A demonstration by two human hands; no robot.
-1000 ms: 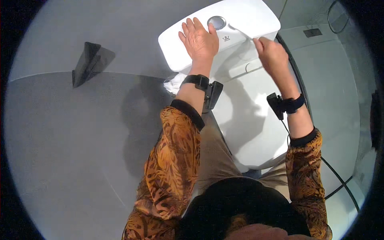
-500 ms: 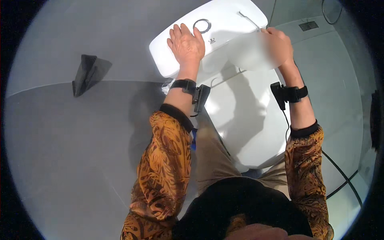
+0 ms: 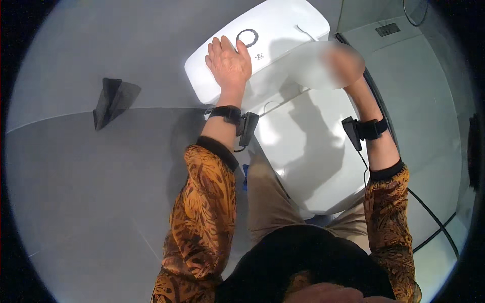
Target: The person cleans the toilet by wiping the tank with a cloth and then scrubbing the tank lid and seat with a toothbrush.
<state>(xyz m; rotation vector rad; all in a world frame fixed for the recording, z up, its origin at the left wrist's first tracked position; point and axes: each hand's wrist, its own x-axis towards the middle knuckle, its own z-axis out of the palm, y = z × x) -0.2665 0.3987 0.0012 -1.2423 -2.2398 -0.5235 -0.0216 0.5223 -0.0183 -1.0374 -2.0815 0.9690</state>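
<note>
A white toilet tank (image 3: 288, 20) stands in front of me, with a round ring-edged flush button (image 3: 247, 38) on its lid. My left hand (image 3: 229, 63) lies flat on the lid with fingers stretched, its thumb beside the button. My right hand (image 3: 349, 66) is by the tank's front right side, over the back of the closed white toilet lid (image 3: 288, 146). A blurred patch hides its fingers and whatever they touch. On the tank lid's right part lies a thin light cord (image 3: 306, 33).
A dark grey wedge-shaped fixture (image 3: 107, 103) sticks out at the left. Behind to the right is a floor drain grate (image 3: 388, 30). Black hoses (image 3: 435, 230) cross on the floor at the lower right. Black straps with small devices circle both wrists; a cable (image 3: 365, 164) hangs from the right one.
My right hand has come back toward me from the tank lid's right corner. My left hand keeps its place beside the button. The whole view has shifted slightly.
</note>
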